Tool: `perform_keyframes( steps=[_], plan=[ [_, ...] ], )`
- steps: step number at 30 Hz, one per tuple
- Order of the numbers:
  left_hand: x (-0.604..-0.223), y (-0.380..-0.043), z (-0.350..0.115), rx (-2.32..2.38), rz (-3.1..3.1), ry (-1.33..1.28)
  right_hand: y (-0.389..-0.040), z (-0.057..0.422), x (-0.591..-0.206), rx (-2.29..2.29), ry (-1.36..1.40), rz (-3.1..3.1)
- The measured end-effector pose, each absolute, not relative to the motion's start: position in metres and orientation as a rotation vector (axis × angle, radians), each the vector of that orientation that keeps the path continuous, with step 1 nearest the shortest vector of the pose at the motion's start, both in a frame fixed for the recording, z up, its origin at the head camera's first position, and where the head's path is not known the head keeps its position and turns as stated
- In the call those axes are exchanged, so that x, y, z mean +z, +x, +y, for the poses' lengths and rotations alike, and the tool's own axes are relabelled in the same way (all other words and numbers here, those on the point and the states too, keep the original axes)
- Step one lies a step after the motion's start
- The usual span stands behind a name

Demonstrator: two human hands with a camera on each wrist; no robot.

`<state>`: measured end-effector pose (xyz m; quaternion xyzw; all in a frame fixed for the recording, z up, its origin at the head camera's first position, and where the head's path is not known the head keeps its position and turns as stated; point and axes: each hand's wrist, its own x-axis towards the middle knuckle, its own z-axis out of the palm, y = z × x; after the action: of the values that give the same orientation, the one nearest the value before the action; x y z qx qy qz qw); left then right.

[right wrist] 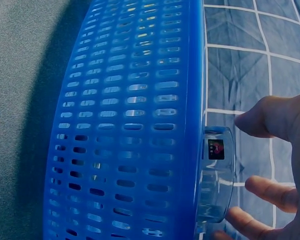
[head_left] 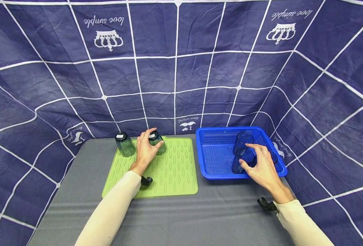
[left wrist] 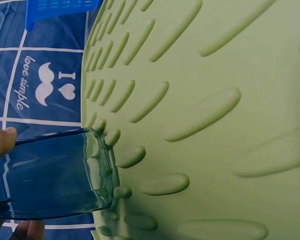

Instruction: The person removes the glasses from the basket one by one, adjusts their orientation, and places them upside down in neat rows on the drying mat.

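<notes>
Green glass (left wrist: 55, 175) between left fingers (head_left: 146, 134), another glass (right wrist: 215, 187) near right fingers (right wrist: 275, 193)

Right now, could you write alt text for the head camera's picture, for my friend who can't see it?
A person's left hand holds a greenish glass at the back of a green mat, beside a second glass. The right hand is open around a third glass in a blue basket.
</notes>
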<state>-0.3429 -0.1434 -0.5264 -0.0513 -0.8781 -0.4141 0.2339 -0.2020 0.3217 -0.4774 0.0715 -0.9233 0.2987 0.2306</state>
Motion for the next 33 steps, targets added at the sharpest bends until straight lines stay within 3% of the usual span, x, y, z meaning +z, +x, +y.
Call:
perform_keyframes(
  steps=[33],
  plan=[
    [-0.529, -0.343, -0.137, -1.048, -2.51, -0.19, -0.205, 0.31, -0.48, 0.614, 0.098, -2.702]
  ],
)
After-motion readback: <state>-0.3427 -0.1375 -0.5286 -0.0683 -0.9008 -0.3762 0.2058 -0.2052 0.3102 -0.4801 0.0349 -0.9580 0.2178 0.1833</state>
